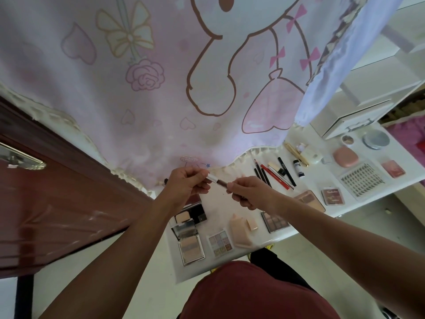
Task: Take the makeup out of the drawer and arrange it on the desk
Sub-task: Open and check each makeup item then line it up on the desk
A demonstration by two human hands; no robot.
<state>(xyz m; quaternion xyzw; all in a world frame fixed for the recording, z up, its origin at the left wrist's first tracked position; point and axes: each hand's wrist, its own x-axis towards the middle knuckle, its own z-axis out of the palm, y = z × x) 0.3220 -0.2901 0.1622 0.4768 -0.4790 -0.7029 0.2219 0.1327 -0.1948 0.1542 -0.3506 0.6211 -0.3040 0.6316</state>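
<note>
Above the white worktop (pixel 218 204), pinched at its silver end by the left hand (pixel 186 180) and at its dark end by the right hand (pixel 248 192), both curled tight round it, a slim makeup pencil (pixel 220 181); below, open palettes (pixel 191 248); further right, a row of pencils (pixel 273 174), a pink compact (pixel 345 156), a lash tray (pixel 362 180).

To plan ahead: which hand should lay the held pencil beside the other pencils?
Probably right: the right hand holds the makeup pencil and lies nearer the pencil row; the left hand is farther.
</note>
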